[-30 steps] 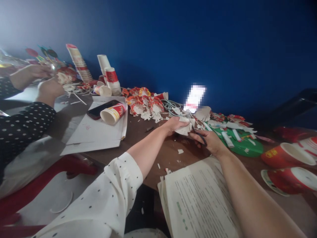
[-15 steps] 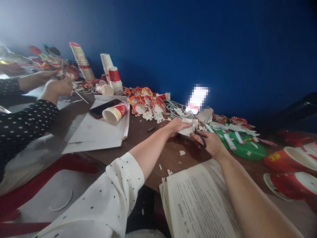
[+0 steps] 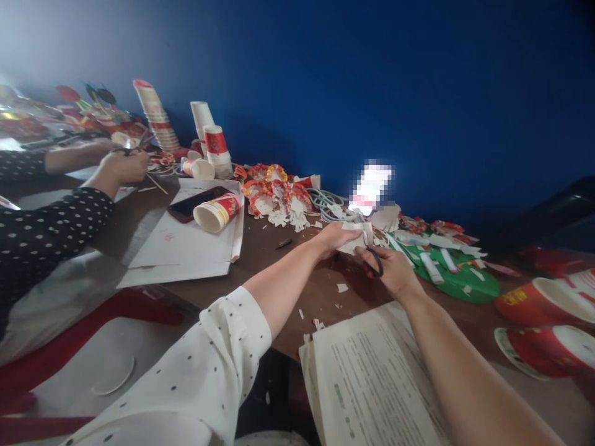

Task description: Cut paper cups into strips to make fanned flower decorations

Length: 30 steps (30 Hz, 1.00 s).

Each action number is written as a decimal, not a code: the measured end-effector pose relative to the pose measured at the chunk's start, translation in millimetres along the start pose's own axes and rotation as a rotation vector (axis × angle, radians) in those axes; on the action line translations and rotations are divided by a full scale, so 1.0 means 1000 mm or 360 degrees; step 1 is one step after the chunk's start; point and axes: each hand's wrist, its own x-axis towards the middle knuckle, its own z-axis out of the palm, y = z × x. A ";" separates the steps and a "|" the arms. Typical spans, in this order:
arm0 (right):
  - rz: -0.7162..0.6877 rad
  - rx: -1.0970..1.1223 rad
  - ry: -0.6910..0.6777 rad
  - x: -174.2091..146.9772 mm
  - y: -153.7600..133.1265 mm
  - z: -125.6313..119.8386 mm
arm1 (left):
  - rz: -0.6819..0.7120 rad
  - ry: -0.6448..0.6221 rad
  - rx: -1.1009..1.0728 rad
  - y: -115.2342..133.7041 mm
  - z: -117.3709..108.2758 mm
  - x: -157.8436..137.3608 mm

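My left hand [image 3: 335, 238] is closed on a piece of white paper [image 3: 353, 241], gripping it by its left side. Black-handled scissors [image 3: 379, 263] are in my right hand [image 3: 395, 269], whose fingers wrap the handles. The blades point away from me and lie at the paper's right side; whether they are cutting cannot be made out. Below both hands, small paper scraps [image 3: 343, 287] are scattered on the brown table [image 3: 283, 266]. Printed sheets [image 3: 367, 371] lie under my right forearm.
At left, a co-worker's hands [image 3: 123, 167] hold scissors. A tilted cup stack [image 3: 155, 114] and cut red-and-yellow cup pieces [image 3: 274, 189] line the wall. A paper cup [image 3: 216, 212] and phone [image 3: 186, 207] rest on white board. Right are a green disc [image 3: 458, 279] and red cups [image 3: 543, 300].
My right hand and the scissors have shifted slightly, while my left hand keeps its hold on the paper. The co-worker's hands have moved a little to the right.
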 end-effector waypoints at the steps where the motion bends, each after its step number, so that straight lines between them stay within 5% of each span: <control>1: -0.0004 -0.0001 -0.0002 0.000 0.001 0.001 | 0.0000 0.0007 0.0007 0.000 0.000 0.000; 30: -0.0019 -0.0072 0.0051 -0.001 -0.001 0.007 | 0.0042 0.0089 0.0034 -0.005 -0.001 0.004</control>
